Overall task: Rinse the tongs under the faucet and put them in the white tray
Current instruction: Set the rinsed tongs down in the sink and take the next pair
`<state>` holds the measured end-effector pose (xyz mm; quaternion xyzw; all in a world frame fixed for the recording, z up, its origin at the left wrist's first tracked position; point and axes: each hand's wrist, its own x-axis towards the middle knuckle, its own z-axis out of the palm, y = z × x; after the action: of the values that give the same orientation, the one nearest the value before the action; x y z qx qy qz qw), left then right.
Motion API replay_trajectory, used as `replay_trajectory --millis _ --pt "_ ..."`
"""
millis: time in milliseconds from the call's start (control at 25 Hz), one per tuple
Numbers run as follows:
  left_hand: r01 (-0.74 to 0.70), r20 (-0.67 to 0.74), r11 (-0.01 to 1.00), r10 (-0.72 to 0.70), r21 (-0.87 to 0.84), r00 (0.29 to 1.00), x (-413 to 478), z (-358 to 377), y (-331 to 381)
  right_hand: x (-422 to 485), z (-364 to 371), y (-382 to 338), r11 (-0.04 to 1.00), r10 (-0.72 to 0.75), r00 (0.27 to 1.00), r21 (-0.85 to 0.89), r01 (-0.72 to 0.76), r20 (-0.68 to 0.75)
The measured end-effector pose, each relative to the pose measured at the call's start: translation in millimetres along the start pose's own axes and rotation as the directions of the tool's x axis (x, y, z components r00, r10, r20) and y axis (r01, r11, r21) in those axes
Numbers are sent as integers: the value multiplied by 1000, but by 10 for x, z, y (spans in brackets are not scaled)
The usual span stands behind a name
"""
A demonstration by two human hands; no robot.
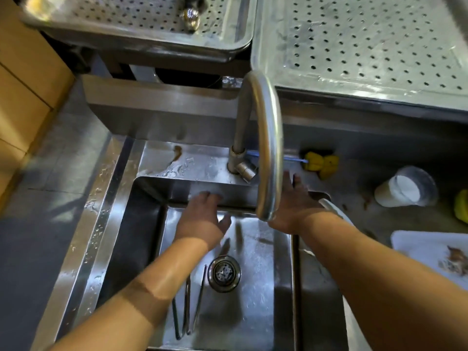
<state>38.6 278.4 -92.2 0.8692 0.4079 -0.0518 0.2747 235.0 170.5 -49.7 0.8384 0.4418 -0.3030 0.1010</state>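
A wet steel tabletop runs round a deep sink (pixel 141 236) that fills the middle of the frame, with a tall curved faucet (pixel 268 138) rising from its back edge. The tongs (pixel 198 300) lie flat on the sink floor in the lower middle of the frame, just left of the round drain (pixel 224 273) and partly under the left forearm. No hand touches them. Three thin metal bars show there, and it is hard to tell whether they make one pair or more. They look light, stiff and slippery when wet, so the surest hold is probably across both arms near the joined end, squeezing them together. The left hand (pixel 202 219) reaches toward the back wall of the sink with its fingers loosely straight and holding nothing. The right hand (pixel 293 209) stretches toward the faucet's base, partly hidden behind the spout, with its fingers straight, slightly spread and holding nothing. Whether they touch the lever cannot be told, and no stream of water shows at the spout. The one white tray (pixel 417 247) sits at the right edge of the frame with brown scraps on it, well apart from the tongs. Two perforated metal trays stand along the top of the frame, one at the upper left (pixel 141 19) and one at the upper right (pixel 367 46). One plastic cup (pixel 405 188) lies tipped at the right, one yellow sponge (pixel 320 162) sits beside the faucet, and another yellow thing (pixel 462 206) shows at the far right edge.
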Motion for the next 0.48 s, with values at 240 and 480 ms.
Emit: replay_trajectory --millis 240,480 --pt "-56 50 986 49 158 998 238 -381 359 73 85 61 1000 -16 1000 -20 15 -21" --pt "-24 25 1000 24 13 999 102 -355 383 26 -26 100 983 -7 999 184 13 -34"
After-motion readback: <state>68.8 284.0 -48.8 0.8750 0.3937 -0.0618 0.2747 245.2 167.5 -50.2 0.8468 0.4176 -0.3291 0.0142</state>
